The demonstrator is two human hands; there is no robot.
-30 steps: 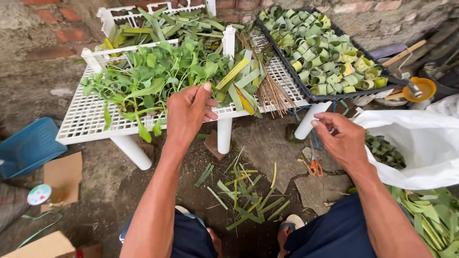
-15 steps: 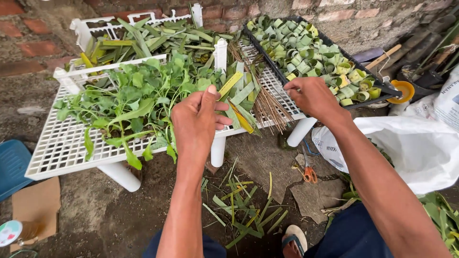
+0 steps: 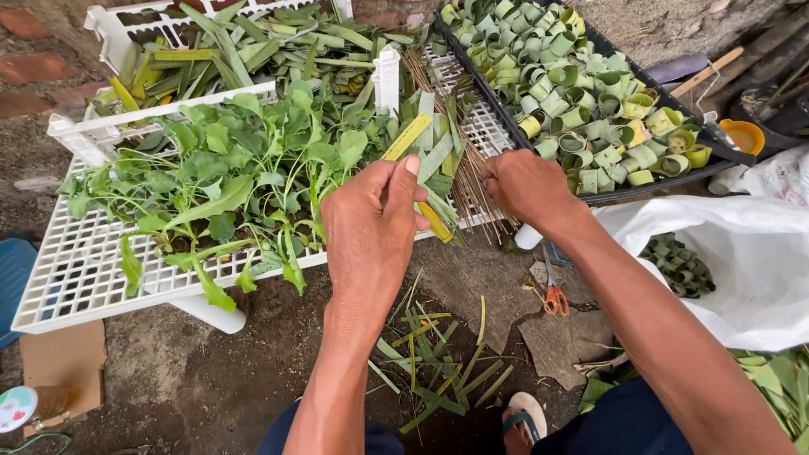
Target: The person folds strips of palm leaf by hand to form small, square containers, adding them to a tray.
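The left hand [image 3: 371, 223] pinches a yellow-green leaf strip [image 3: 410, 135] between thumb and fingers at the near edge of the white slatted rack [image 3: 76, 270], the strip rising up and to the right from the grip. The right hand [image 3: 522, 185] has its fingers curled down into the bundle of thin brown sticks [image 3: 472, 181] lying on the rack just right of the strip; whether it has one pinched I cannot tell. To the far right, the black tray [image 3: 716, 147] is already crowded with rolled leaf cups [image 3: 590, 93], so a good share of the work looks done. Plenty seems left: long leaf blades [image 3: 253, 42] are still piled on the far rack, and more cut strips lie beside the sticks. Loose leafy greens [image 3: 227, 168] cover the rack's left, trimmings [image 3: 430, 362] litter the ground near the feet, and orange-handled scissors [image 3: 552, 295] lie beside a white bag [image 3: 742, 270].
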